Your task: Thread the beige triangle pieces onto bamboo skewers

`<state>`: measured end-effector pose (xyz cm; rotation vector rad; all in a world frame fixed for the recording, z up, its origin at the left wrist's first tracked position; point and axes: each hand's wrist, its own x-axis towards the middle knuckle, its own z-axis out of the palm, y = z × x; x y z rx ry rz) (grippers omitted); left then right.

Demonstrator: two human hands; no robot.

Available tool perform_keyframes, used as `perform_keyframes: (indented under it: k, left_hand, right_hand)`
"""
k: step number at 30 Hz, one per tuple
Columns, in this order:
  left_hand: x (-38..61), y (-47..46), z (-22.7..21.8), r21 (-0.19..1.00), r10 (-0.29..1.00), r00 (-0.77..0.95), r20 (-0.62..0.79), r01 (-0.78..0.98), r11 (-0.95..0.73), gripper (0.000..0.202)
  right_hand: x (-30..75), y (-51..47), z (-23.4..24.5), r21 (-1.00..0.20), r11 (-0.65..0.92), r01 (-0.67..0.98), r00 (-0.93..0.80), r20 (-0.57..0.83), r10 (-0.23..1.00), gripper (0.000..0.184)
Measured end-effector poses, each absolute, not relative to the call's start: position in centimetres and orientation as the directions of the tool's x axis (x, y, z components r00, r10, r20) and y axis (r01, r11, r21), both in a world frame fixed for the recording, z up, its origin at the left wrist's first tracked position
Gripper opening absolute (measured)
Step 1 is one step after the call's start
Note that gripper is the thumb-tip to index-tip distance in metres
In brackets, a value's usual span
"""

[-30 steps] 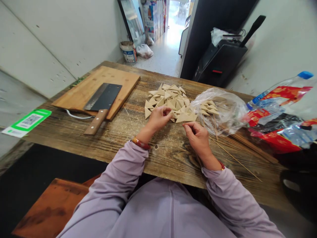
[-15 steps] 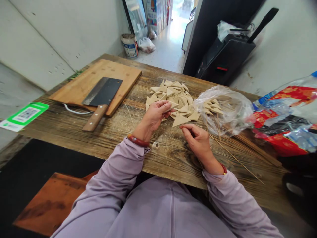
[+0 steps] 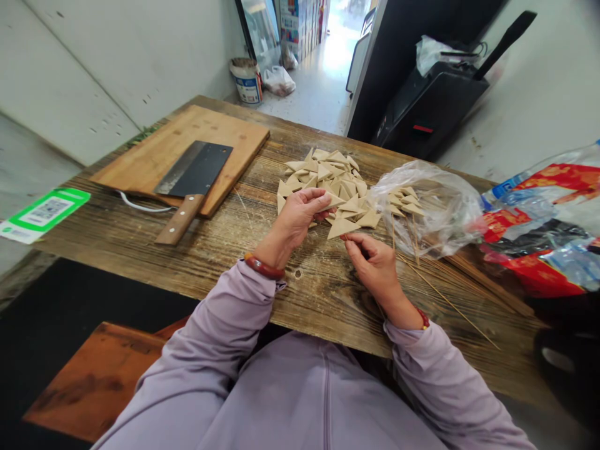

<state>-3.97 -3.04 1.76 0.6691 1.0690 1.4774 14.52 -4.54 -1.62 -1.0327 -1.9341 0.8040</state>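
Tan triangle (image 3: 334,201): thin flat slice, pinched at one corner between thumb and fingers of left hand (image 3: 300,219), over the near edge of the triangle pile (image 3: 328,172) on the bench (image 3: 210,250). Probably light, soft and easily torn; best held gently by its flat faces. Right hand (image 3: 377,265): fingers curled together beside a loose triangle (image 3: 342,228); whether they pinch anything thin cannot be told. Bag (image 3: 431,200): contents blurred.

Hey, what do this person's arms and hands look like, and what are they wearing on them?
Both arms wear long, loose lilac sleeves: the left sleeve and the right sleeve. The left hand and right hand are bare, with no gloves. A reddish-brown bangle circles the left wrist; a red band peeks from the right cuff.
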Motion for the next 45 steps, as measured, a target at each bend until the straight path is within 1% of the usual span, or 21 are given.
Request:
perform_keyframes:
  k: [6,11,24,30,38,45]
  left_hand:
    - [-3.9,-3.1,1.7,0.89,0.967,-0.203,-0.155,-0.455,0.047,0.022]
    - [-3.8,-3.1,1.6,0.895,0.965,-0.21,-0.156,-0.443,0.048,0.024]
    - [-3.4,-3.0,1.3,0.945,0.967,-0.239,-0.092,-0.327,0.009,0.026]
    - [-3.0,-3.0,1.1,0.94,0.967,-0.244,-0.076,-0.341,-0.012,0.027]
    - [-2.5,-3.0,0.7,0.957,0.967,-0.248,-0.066,-0.291,-0.01,0.025]
    - [-2.2,-2.8,0.1,0.942,0.964,-0.259,-0.053,-0.335,-0.038,0.023]
  right_hand:
    - [14.5,-4.5,-1.6,-0.8,0.49,0.346,-0.367,0.365,0.856,0.023]
    - [14.4,-4.5,-1.6,-0.804,0.47,0.365,-0.356,0.346,0.868,0.023]
    - [14.4,-4.5,-1.7,-0.806,0.442,0.395,-0.339,0.32,0.885,0.024]
    - [14.3,-4.5,-1.7,-0.798,0.454,0.396,-0.339,0.332,0.88,0.023]
    - [14.2,-4.4,-1.9,-0.786,0.469,0.403,-0.338,0.349,0.874,0.024]
    - [14.1,-4.3,-2.0,-0.78,0.48,0.402,-0.33,0.365,0.87,0.023]
